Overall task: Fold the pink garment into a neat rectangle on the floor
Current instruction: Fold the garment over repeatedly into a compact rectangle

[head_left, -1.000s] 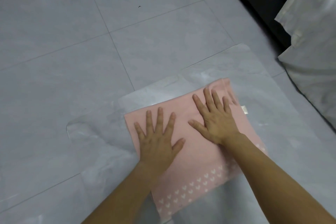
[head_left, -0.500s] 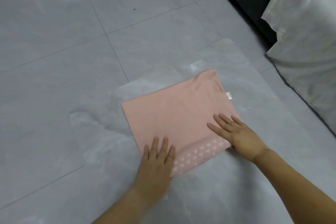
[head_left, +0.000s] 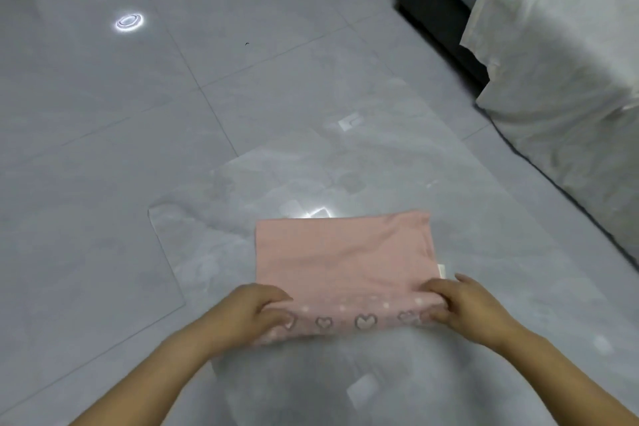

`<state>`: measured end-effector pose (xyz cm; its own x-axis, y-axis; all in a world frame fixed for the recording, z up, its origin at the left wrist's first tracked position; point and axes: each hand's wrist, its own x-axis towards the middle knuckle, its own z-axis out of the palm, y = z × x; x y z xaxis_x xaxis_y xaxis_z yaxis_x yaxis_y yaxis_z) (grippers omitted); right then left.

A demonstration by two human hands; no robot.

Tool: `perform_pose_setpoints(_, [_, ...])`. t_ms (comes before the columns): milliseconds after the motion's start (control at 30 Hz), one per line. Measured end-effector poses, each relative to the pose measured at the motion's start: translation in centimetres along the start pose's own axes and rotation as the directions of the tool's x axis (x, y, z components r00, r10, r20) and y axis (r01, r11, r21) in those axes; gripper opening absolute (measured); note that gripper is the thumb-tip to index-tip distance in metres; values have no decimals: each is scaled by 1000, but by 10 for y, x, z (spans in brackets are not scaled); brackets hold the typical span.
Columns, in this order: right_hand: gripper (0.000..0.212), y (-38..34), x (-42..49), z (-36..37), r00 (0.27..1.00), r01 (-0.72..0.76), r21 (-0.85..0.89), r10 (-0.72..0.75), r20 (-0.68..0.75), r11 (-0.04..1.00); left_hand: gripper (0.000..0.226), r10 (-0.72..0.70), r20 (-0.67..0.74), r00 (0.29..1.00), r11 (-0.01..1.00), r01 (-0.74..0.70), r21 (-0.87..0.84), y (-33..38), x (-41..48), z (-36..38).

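The pink garment [head_left: 345, 252] is found on a clear plastic sheet [head_left: 193, 245] spread over the grey tiled floor [head_left: 103, 149], directly in front of the person. It is already reduced to a compact, roughly rectangular block: the far edge is straight and the side edges run nearly parallel. A small white label [head_left: 441, 270] is left sticking out at the right side.

The near edge, along which a band of printed hearts runs, is held at both corners. The left hand [head_left: 256, 311] is curled round the near left corner, and the right hand [head_left: 460, 311] is curled round the near right corner, the cloth being pinched in bent fingers. This edge looks slightly raised and rumpled.

Most of the folding is judged to be done. One more fold, the near edge carried toward the far edge, may be left, or only a squaring and flattening; which is meant cannot be told. A bed draped in white [head_left: 560, 62] is seen well apart at the right.
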<state>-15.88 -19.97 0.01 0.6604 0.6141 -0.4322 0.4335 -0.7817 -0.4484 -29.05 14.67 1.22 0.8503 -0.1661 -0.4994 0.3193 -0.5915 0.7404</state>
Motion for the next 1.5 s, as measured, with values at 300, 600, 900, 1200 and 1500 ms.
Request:
perform_pose_setpoints(300, [33, -16, 72, -30, 908, -180, 188, 237, -347, 966, 12, -210, -575, 791, 958, 48, -283, -7, 74, -26])
perform_pose_setpoints(600, [55, -30, 99, 16, 861, -102, -283, -57, -505, 954, 39, 195, -563, 803, 827, 174, 534, 6, 98, 5])
perform_pose_setpoints(900, [68, -36, 112, 47, 952, 49, -374, -156, -262, 926, 63, 135, -294, 946, 695, 121, 709, -12, 118, 35])
perform_pose_setpoints(1200, [77, -23, 92, 31, 833, -483, 11, 464, -302, 875, 78, -263, -499, 826, 869, 427, 248, -37, 85, 21])
perform_pose_setpoints(1500, [101, -17, 88, 12, 701, -407, 696, 691, -176, 591, 88, -399, -614, 681, 913, 354, -202, -3, 90, 23])
